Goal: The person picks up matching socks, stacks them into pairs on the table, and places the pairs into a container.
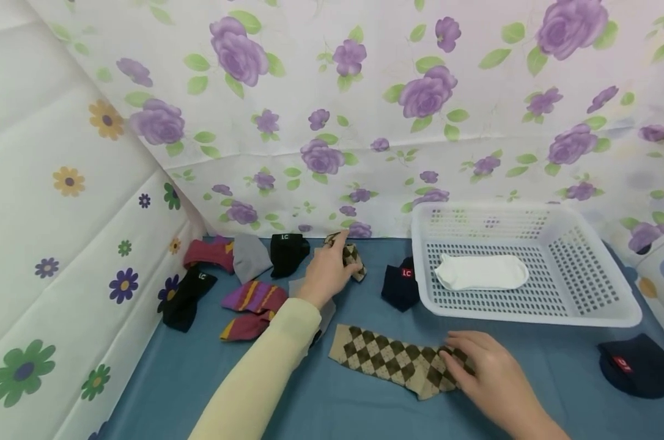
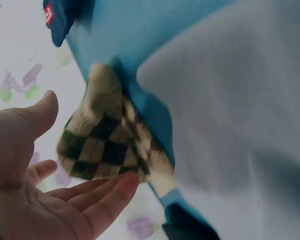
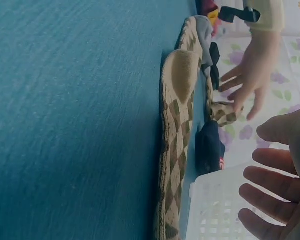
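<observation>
Flat argyle sock (image 1: 387,354) lies on the bench (image 1: 365,421). At its eleven o'clock, the left hand (image 1: 328,272), fingers extended, thumb apart, is beside a crumpled argyle sock (image 1: 355,263); over its three-o'clock end, the right hand (image 1: 491,379) has fingers loosely spread. Neither grips anything.

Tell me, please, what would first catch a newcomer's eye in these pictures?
The white, rectangular plastic basket at right, holding a white fabric sock, stands out first. Front-left of it, a long, beige-and-brown diamond-patterned knit sock lies on blue cloth.
</observation>
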A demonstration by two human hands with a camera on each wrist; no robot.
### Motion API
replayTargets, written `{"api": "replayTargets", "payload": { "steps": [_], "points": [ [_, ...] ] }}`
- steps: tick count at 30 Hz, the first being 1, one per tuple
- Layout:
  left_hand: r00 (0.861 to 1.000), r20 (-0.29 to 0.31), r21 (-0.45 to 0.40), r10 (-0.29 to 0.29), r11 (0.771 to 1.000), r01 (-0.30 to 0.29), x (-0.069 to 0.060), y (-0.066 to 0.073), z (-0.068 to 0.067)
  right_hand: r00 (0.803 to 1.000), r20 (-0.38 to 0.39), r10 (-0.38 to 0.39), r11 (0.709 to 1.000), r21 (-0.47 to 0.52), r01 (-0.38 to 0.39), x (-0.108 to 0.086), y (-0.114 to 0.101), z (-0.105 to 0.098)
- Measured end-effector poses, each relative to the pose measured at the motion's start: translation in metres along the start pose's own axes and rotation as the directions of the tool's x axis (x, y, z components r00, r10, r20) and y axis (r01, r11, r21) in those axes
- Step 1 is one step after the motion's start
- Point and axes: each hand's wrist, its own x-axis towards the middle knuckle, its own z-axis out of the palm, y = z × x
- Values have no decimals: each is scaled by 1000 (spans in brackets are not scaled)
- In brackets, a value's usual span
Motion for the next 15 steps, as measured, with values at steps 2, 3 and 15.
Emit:
{"api": "replayTargets", "payload": {
  "steps": [2, 3, 15],
  "points": [
    [1000, 22, -23, -9, 1000, 10, 3, 2, 6, 1000, 7, 2, 1000, 14, -2, 1, 0, 0],
    [999, 29, -28, -15, 999, 16, 4, 4, 8, 1000, 11, 5, 1000, 19, -6, 2, 0, 0],
    [1000, -29, -101, -8, 995, 5, -7, 2, 14, 999, 38, 22, 996, 81, -25, 6, -5, 1]
  ]
}}
